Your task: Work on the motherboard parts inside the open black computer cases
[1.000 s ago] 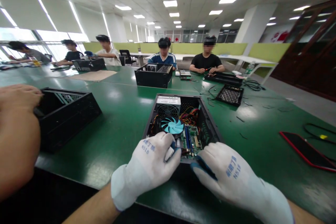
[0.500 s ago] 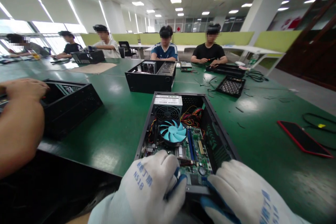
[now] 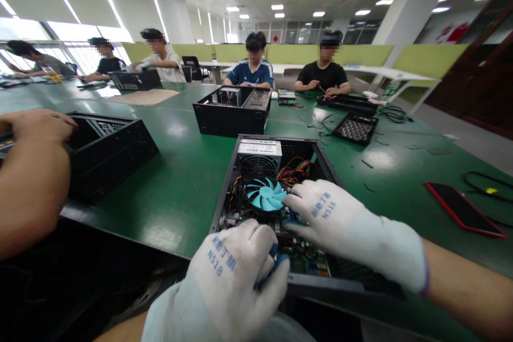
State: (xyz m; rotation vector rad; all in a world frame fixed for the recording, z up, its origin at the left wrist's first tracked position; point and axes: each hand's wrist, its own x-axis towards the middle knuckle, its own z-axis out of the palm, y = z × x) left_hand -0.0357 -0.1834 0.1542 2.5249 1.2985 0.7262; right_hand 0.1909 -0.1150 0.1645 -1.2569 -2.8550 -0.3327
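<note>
In front of me an open black computer case (image 3: 224,208) holds a motherboard (image 3: 306,256), a fan with light blue blades (image 3: 266,194) and a silver power supply (image 3: 259,156). My left hand (image 3: 236,272), in a white and blue glove, is closed over the near left part of the case. Its fingers are curled around something I cannot make out. Over the right side of the board reaches my right hand (image 3: 332,219), gloved too, with its fingers apart beside the blue fan. Its fingertips are near the fan's edge and the board, and nothing shows between them.
At left, another person's bare arm (image 3: 36,181) reaches to a black case (image 3: 112,155). Another case (image 3: 232,112) stands beyond mine. A red-edged phone-like slab (image 3: 463,208) and cables lie right. Several people sit around the green table (image 3: 172,197).
My right hand has moved from the case's near right edge forward and inward over the board, and its fingers have spread. My left hand stays closed in nearly the same place.
</note>
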